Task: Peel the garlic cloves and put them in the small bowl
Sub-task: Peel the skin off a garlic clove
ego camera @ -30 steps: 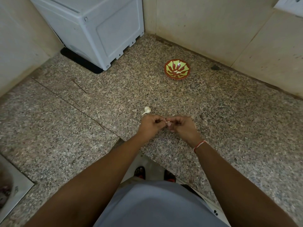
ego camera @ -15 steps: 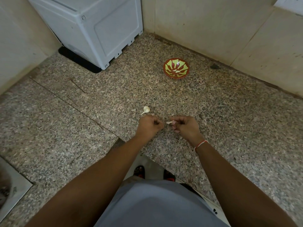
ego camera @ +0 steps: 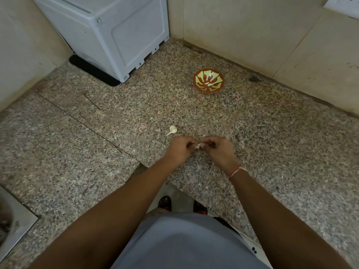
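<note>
1. Step in hand: peeling. Both of my hands meet over the counter, low centre of the head view, with one garlic clove pinched between them.
2. Left hand: fingers curled in, tips on the left end of the clove. Grasping it, as far as I can see; the exact contact is hidden behind my knuckles.
3. Right hand: fingers curled, tips on the right end of the same clove, where a pale pinkish scrap of skin shows. Grasping too.
4. Clove state: the part that shows looks pinkish-white. I cannot tell how much skin is left on it.
5. Garlic bulb piece: lies on the counter just beyond my left hand, apart from it, untouched.
6. Small bowl: red with a green pattern, well apart from my hands, near the back wall. One or two pale pieces lie in it; I take them for peeled cloves, not certain.
7. Judgement: task is partway through.
8. Next move calls for: pull the loose skin free, check the clove is bare, then reach forward and right to drop it in the bowl.
</note>
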